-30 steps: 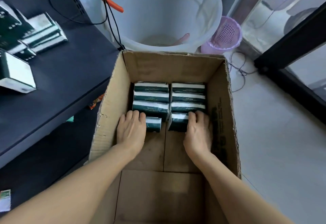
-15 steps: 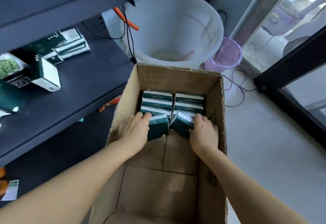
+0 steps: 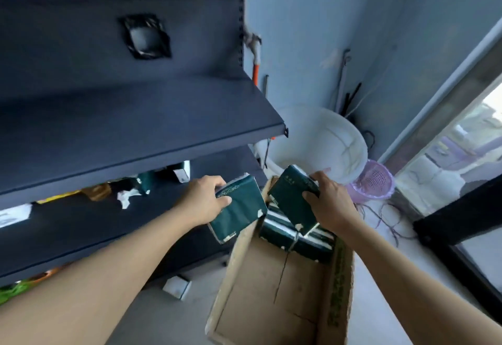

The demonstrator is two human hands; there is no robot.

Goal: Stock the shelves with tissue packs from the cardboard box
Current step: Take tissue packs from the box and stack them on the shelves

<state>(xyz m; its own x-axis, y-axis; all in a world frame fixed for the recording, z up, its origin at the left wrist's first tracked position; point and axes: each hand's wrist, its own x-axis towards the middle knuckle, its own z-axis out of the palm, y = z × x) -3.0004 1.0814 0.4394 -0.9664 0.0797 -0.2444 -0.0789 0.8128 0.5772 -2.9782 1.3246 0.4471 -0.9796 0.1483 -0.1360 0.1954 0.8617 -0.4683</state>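
Dark green, glossy film wraps both tissue packs now held above the cardboard box point(image 3: 274, 298). The left hand point(image 3: 202, 202) grips the left tissue pack point(image 3: 239, 210) at its upper-left end, thumb across the broad face and fingers curled behind; its long axis runs from that hand down and to the right, and the pack hangs over the box's left wall, in front of the lower shelf point(image 3: 95, 225). The right hand point(image 3: 330, 203) pinches the right tissue pack point(image 3: 292, 203) at its upper-right corner, fingers wrapped round the edge; this pack slants from upper left down to lower right, its broad face turned to the camera, directly over the box's far end. Both packs are soft-edged rectangular blocks with white showing at torn corners and ends.

Beneath them, the remaining tissue packs point(image 3: 294, 238) lie in rows against the far wall of the box, green with pale stripes. The box is plain brown corrugated board, open-topped, its floor bare nearer the camera. The shelves are matt dark metal; the upper shelf point(image 3: 135, 127) is smooth and flat. A white plastic tub point(image 3: 320, 141) and a lilac perforated basket point(image 3: 376, 181) stand behind the box.
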